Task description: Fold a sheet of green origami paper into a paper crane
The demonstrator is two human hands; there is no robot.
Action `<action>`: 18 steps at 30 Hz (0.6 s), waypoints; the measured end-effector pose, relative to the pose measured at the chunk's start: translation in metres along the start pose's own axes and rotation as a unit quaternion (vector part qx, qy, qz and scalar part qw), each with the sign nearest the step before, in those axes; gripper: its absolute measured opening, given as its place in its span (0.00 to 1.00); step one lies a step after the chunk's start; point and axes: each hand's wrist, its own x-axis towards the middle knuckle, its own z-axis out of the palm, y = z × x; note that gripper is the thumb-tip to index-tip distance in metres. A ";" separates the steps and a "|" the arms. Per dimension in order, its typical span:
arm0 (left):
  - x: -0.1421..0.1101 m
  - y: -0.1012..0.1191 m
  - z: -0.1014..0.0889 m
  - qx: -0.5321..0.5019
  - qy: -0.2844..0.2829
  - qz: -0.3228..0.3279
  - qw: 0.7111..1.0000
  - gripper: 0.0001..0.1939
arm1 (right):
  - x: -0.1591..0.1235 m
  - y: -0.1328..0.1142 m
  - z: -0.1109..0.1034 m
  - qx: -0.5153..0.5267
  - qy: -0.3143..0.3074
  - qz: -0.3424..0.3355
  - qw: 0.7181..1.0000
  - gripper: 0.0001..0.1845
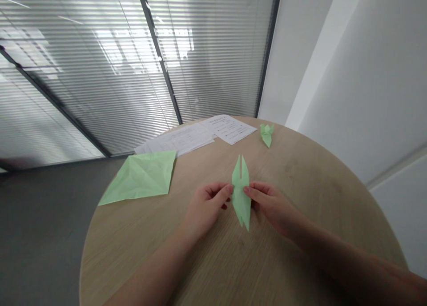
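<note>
A long, narrow piece of folded green paper [240, 192] is held up over the middle of the round table. It has two upright points with a slit between them at the top, and more points at the bottom. My left hand [208, 203] pinches its left edge between thumb and fingers. On the opposite edge, my right hand [268, 203] grips it with the thumb on the near face and fingers behind, partly hidden by the paper.
The round wooden table [300, 177] carries a creased green sheet [143, 175] at its left edge. Printed white papers [230, 128] lie along the far edge. To their right sits a small folded green paper figure [266, 134]. Blinds [216, 66] hang behind the table.
</note>
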 end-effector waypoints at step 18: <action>-0.002 -0.001 0.003 0.116 -0.008 0.075 0.990 0.14 | 0.002 0.000 0.002 0.056 0.019 0.033 0.998 0.27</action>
